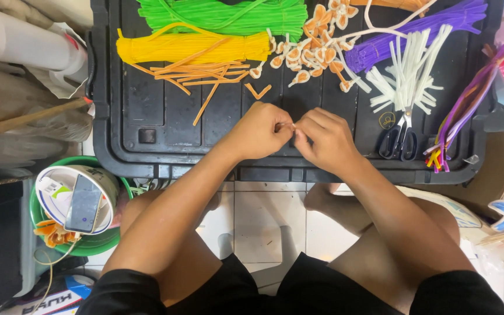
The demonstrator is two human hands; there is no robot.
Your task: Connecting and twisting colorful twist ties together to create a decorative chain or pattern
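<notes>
Knees framed my view; beyond them my left hand (pixel 262 131) and right hand (pixel 324 140) met fingertip to fingertip over the black tray (pixel 147 125), pinched together on a tiny piece, mostly hidden, axis unreadable.

Work surface: black plastic lid (pixel 147 111), moulded ribs, semi-matt w/ dull sheen. Pipe cleaners: fuzzy, matt pile over wire core; green bundle (pixel 223 14), yellow bundle (pixel 193 46), purple bundle (pixel 415 35), white cut lengths (pixel 406 79), loose orange pcs (pixel 199 73). Small orange-and-white loops (pixel 313 49): same fuzzy finish. Scissors (pixel 399 137): bright metal blades, smooth black plastic handles. Floor tiles (pixel 258 221): white, glossy, smooth. Green bowl (pixel 97 245): glossy plastic. Phone (pixel 83 204): smooth reflective screen. Shorts (pixel 298 291): black matt cloth. Item pinched between left hand (pixel 261 131) and right hand (pixel 325 140): too small to tell mat'l.
</notes>
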